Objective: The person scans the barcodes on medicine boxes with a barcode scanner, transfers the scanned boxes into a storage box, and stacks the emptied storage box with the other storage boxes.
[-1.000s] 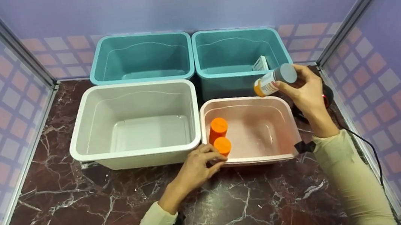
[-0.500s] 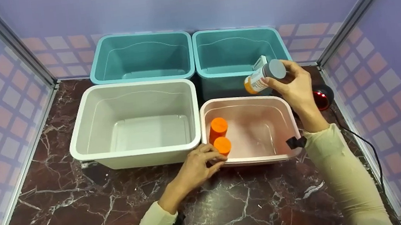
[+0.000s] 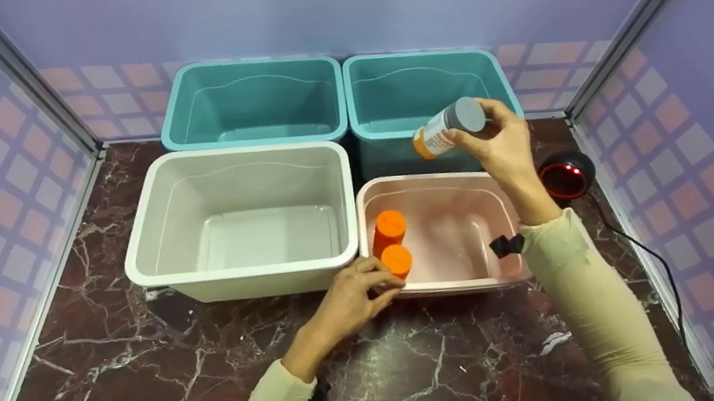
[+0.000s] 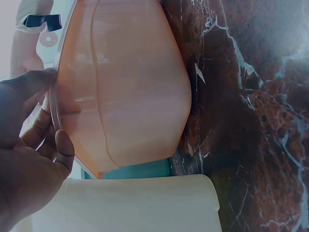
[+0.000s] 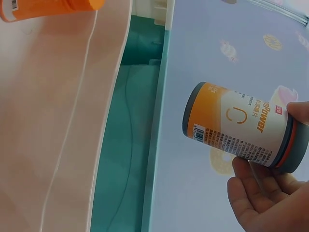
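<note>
My right hand [image 3: 504, 143] pinches a pill bottle [image 3: 434, 136] near its grey cap, thumb on one side and fingers on the other. It hangs tilted at the front of the right teal bin, above the pink bin's [image 3: 461, 229] back edge. The right wrist view shows the pill bottle's orange-and-white label [image 5: 236, 125] with a large C. My left hand [image 3: 358, 294] grips the pink bin's front left corner; in the left wrist view some fingers go behind the rim [image 4: 54, 104]. Two bottles with orange caps [image 3: 391, 226] stand beside it inside that bin.
A white bin [image 3: 244, 272] stands left of the pink one. Behind them are a left teal bin [image 3: 252, 105] and a right teal bin [image 3: 425, 88]. A black device with red lights [image 3: 567, 175] and its cable lie at the right, on the dark marbled table [image 3: 149, 379].
My right hand has carried the pill bottle leftward and slightly back, uncovering the black device. The white box in the right teal bin has become hidden. My left hand stays put.
</note>
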`<state>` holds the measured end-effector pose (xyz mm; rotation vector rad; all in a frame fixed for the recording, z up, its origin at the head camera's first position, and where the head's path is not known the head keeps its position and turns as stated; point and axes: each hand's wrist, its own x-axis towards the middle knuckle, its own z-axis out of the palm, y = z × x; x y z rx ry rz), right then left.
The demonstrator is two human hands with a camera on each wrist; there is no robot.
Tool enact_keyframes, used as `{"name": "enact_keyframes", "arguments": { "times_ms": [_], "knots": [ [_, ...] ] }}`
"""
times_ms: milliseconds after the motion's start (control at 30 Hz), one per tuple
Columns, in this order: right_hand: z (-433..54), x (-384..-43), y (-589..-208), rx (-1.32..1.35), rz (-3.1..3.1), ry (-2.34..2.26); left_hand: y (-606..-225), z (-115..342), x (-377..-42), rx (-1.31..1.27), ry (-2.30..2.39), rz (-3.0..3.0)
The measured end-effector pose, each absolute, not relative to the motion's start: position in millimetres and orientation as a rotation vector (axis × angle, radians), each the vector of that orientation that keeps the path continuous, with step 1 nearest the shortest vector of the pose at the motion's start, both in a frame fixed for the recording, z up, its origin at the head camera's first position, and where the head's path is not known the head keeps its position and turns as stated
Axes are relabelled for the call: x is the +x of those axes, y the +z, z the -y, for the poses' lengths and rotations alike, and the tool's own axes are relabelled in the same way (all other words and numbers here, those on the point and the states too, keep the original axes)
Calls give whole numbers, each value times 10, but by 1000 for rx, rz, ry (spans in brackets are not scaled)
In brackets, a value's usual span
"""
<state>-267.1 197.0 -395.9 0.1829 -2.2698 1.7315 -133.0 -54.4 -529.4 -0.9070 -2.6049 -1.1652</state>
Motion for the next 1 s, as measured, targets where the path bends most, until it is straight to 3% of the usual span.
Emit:
{"name": "enact_keyframes", "arguments": {
  "times_ms": [300,1000],
  "knots": [
    [-1830,-2943,-4154,208,2251,1760,-5279,548,-1324,-914,-1162,2599],
    [-1350,-3161,-4230,206,2241,1845,-5281,551,-1336,-925,-1174,2594]
  ]
}}
